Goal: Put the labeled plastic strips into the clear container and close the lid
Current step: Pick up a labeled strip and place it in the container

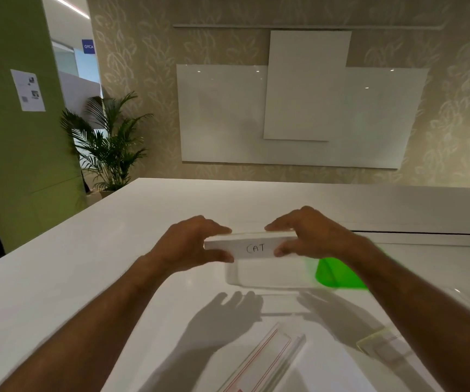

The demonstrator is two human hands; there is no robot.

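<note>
I hold the "CAT" strip (pixel 256 247), judged light, stiff and slick, pinched at each end between thumb and fingers of left hand (pixel 197 241) and right hand (pixel 307 234), above the clear container (pixel 267 275).

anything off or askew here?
Nothing stands out. Both hands, left and right, hold the CAT strip level above the clear container. The green lid sits off to its right, container still open. Nothing spilled or damaged.
</note>
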